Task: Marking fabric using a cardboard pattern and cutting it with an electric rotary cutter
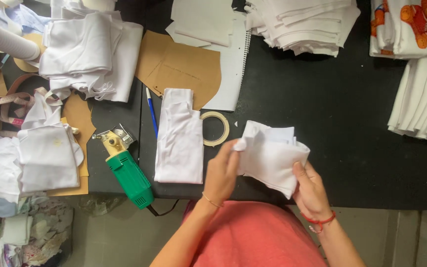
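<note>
head view: your left hand (221, 173) and right hand (311, 190) both pinch the white cloth (271, 155) above the table (342, 123).

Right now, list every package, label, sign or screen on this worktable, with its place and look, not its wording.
None in view: no package, sign or screen.
Nearest to it: printed fabric, far right corner, white with orange teddy bears.
Spiral notebook, top middle, white pages, mostly under a brown paper pattern.
Both hands, left hand and right hand, hold plain white cloth pieces.
</note>
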